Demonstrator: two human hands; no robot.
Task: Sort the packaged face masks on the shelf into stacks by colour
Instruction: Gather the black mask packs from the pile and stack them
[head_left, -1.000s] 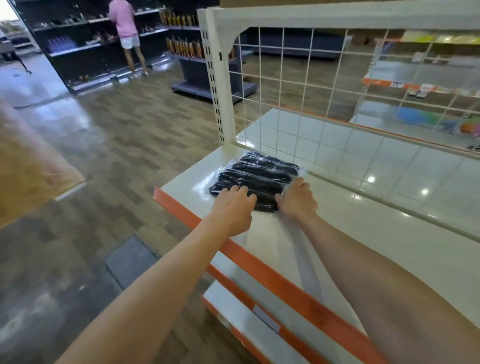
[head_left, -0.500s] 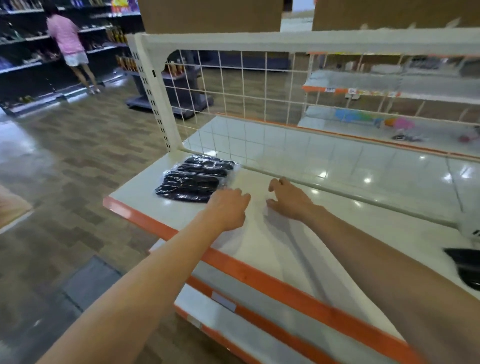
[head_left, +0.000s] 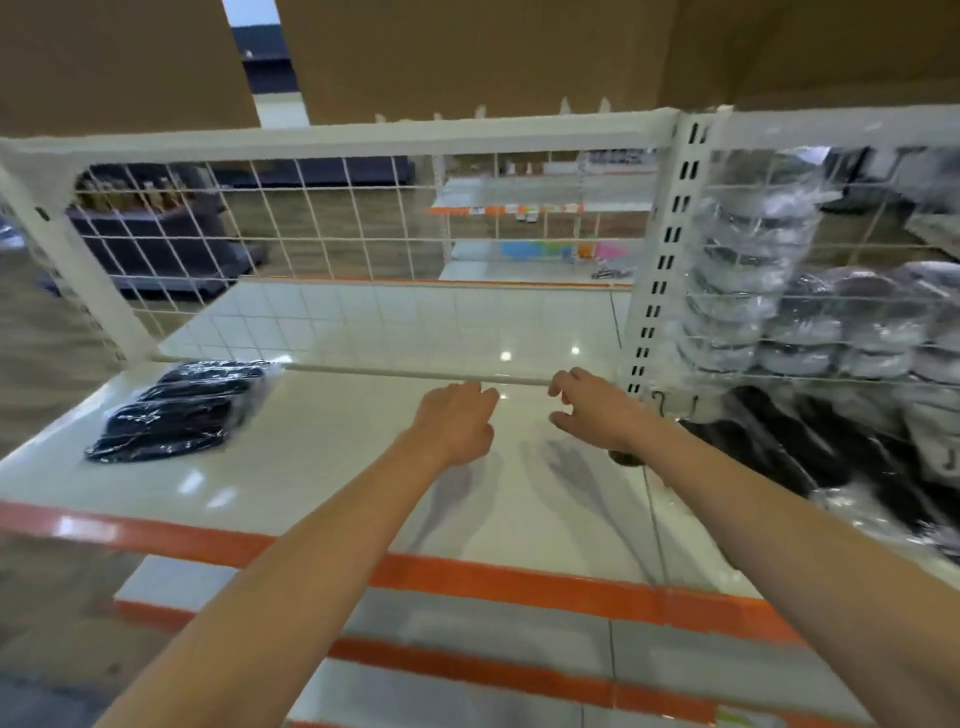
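- Nearest, the orange front edge of the white shelf runs across under both bare forearms.
- Above the shelf top, the left hand hangs loosely curled, holding nothing; its shadow lies on the shelf beneath it.
- Just beside it at 3 o'clock, the right hand is spread with bent fingers and also holds nothing.
- At 9 o'clock from the hands, well apart, the stack of black masks in clear wrap lies flat near the shelf's left end.
- At 3 o'clock, past the slotted upright, unsorted packs of grey and black masks are heaped, blurred.
- Farthest, the wire grid back stands behind the shelf.
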